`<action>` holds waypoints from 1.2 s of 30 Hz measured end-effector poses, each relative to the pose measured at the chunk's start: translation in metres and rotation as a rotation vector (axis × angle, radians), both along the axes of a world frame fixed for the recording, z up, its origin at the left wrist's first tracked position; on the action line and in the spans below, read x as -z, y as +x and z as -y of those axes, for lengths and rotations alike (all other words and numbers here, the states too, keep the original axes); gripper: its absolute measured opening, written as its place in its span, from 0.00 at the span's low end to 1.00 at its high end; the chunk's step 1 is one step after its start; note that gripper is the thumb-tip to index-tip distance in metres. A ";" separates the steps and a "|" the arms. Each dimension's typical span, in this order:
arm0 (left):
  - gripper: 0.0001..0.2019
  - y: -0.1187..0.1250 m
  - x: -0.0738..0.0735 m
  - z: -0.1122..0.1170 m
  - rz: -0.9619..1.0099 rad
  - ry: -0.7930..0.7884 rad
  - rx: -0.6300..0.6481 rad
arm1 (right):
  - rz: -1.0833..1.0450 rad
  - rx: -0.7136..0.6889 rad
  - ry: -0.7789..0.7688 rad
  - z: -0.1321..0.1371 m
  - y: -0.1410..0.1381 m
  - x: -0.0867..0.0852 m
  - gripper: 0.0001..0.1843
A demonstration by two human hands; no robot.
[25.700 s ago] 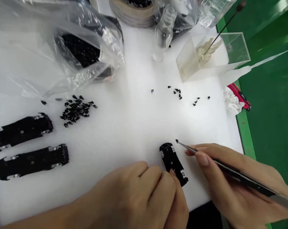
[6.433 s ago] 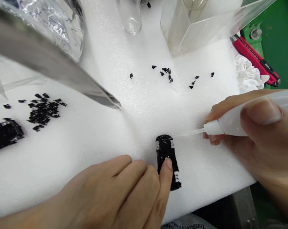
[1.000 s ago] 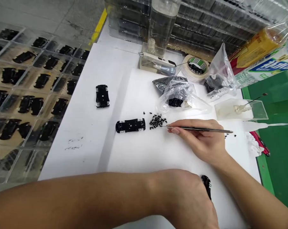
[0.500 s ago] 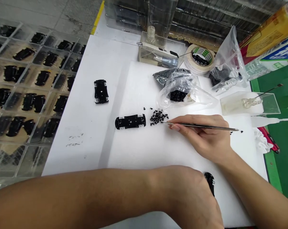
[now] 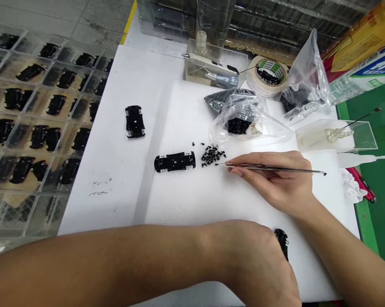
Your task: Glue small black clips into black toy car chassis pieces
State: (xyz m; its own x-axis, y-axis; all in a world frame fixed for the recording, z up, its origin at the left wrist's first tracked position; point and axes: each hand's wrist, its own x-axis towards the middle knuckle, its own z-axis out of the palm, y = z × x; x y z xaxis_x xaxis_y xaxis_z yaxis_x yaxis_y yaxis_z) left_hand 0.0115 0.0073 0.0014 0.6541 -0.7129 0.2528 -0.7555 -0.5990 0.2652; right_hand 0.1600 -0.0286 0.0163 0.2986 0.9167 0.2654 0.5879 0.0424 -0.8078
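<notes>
Head view, bench stock as held.

Item 1: tweezers, steel, thin and springy. My right hand is closed on them near the front, thumb and fingers pinching. The tips nearly meet at the edge of item 2; I cannot tell whether a piece sits between them.

Item 2: pile of small black parts, loose on the foam sheet, just right of a long chassis. Judged hard, near weightless and apt to flick away. Best taken singly from the pile's rim, across the narrow body, with a light squeeze.

Item 3: short black chassis, at the near edge of the foam against my left hand. My fingers are hidden, so I cannot tell my hold. Judged light and stiff, best taken by the long sides.
</notes>
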 end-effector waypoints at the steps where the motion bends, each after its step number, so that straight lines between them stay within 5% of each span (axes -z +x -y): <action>1: 0.18 0.000 0.000 0.000 0.005 0.003 -0.003 | 0.001 -0.005 0.000 0.000 0.000 0.000 0.10; 17: 0.17 -0.005 -0.007 -0.007 0.079 -0.011 -0.109 | 0.027 0.052 0.029 0.003 0.000 -0.004 0.06; 24: 0.12 -0.010 -0.007 -0.012 0.171 -0.142 -0.211 | 0.177 0.365 -0.077 0.083 -0.019 -0.042 0.07; 30: 0.07 -0.014 -0.005 -0.010 0.098 -0.204 -0.245 | 0.086 0.616 -0.178 0.160 -0.069 -0.020 0.23; 36: 0.09 -0.012 -0.008 -0.011 -0.125 -0.278 -0.246 | -0.004 0.561 -0.299 0.165 -0.086 -0.023 0.20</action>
